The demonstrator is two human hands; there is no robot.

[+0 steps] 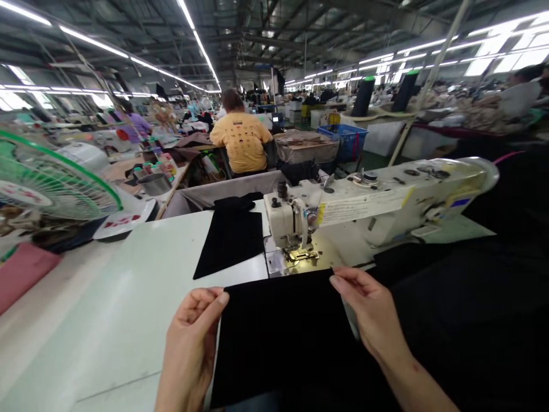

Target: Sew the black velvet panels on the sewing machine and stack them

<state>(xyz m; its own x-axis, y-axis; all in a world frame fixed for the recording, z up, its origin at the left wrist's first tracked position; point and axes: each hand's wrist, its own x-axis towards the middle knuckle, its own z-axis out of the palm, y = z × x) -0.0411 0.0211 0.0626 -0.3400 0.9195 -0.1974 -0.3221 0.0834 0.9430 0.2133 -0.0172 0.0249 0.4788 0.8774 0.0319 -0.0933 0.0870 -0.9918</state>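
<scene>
A black fabric piece point(287, 337) is stretched between my two hands, in front of the sewing machine point(377, 200). My left hand point(193, 332) pinches its upper left corner between thumb and fingers. At the upper right corner, my right hand point(371, 309) holds the cloth in the same kind of pinch. The fabric's top edge lies just below the lit needle plate point(302, 256). Another black piece point(234, 240) rests on the pale table point(128, 286), left of the machine head. The lower part of the held cloth runs out of view.
A green fan point(55, 177) stands at the left, near pink cloth point(26, 274). Dark fabric point(476, 315) covers the right side. Ahead, a person in a yellow shirt point(242, 140) sits facing away, beside a blue crate point(347, 140).
</scene>
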